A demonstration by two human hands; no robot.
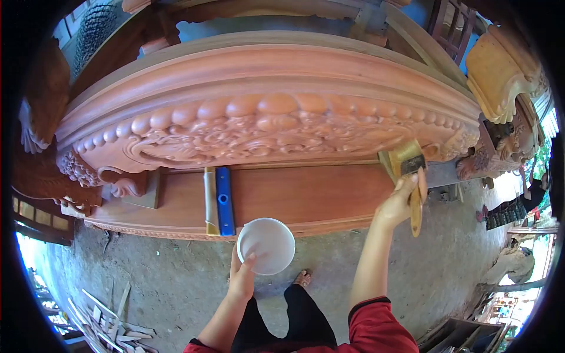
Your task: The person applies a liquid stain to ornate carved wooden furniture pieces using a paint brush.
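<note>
My left hand (241,279) is closed on the rim of a white plastic tub (276,240), held below the front edge of the carved wood. A translucent look to the tub hides what is inside. My right hand (395,203) grips a wide paintbrush (416,215) by its wooden handle. The brush's pale bristles point up at the right part of the carved reddish-brown wooden panel (279,126), which has a row of rounded bumps and scrollwork. They appear to touch its lower edge.
A blue bar with holes (224,200) and a yellowish strip (211,201) lie on the flat lower board (306,191). Wood scraps (109,320) litter the concrete floor at lower left. Another person (518,203) is at far right. Carved wood pieces (500,73) stand around.
</note>
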